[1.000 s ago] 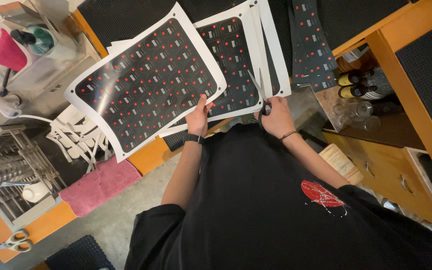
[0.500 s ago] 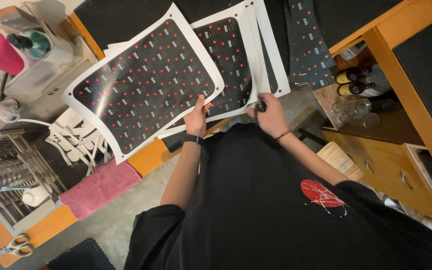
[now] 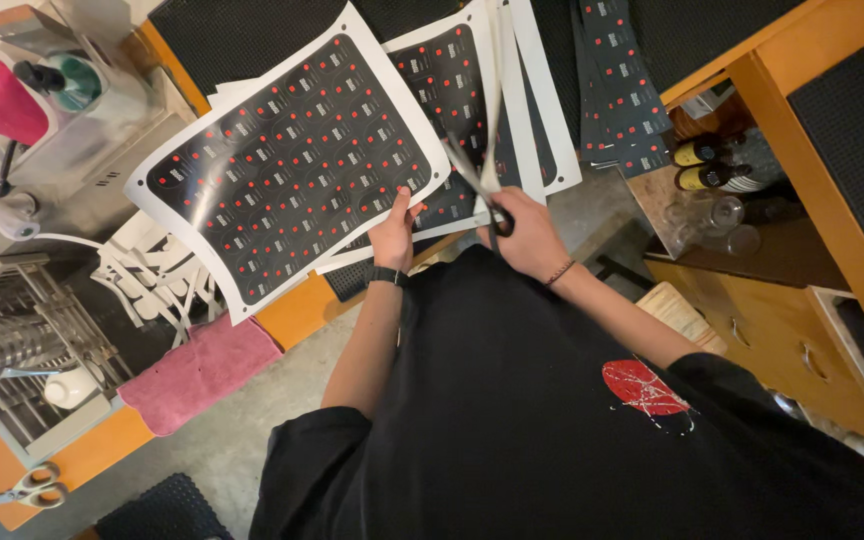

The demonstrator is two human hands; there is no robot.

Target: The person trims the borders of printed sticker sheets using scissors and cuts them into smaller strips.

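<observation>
**Cutting a printed sheet with scissors**

Here, the left hand (image 3: 395, 228) pinches the near edge of a big glossy sheet (image 3: 287, 165), black with rows of small red and white marks and a white border; thumb on top, fingers curled under, closed on the sheet. Black band on that wrist. Sheet is lifted and tilted above the orange counter (image 3: 297, 312), bowing a bit.

Right hand (image 3: 527, 232) is wrapped around the handles of scissors (image 3: 477, 178), fingers closed through the loops. Blades stand apart, pointing up and away from the body, at the white border of a second sheet (image 3: 452, 80) of the same print that lies partly under the first. Can't tell if the blades touch the paper. Thin bracelet on the right wrist.

More printed sheets and cut strips (image 3: 620, 85) lie to the right on the dark mat. White offcuts (image 3: 152, 275) piled on the counter at left, just beside a pink cloth (image 3: 200, 368). Another pair of scissors (image 3: 24, 488) lies at the lower left, well apart from both hands. Bottles (image 3: 707, 165) and glasses (image 3: 712, 215) sit on a shelf under the wooden table (image 3: 802, 150) on the right. Person wears a black shirt (image 3: 552, 420).
</observation>
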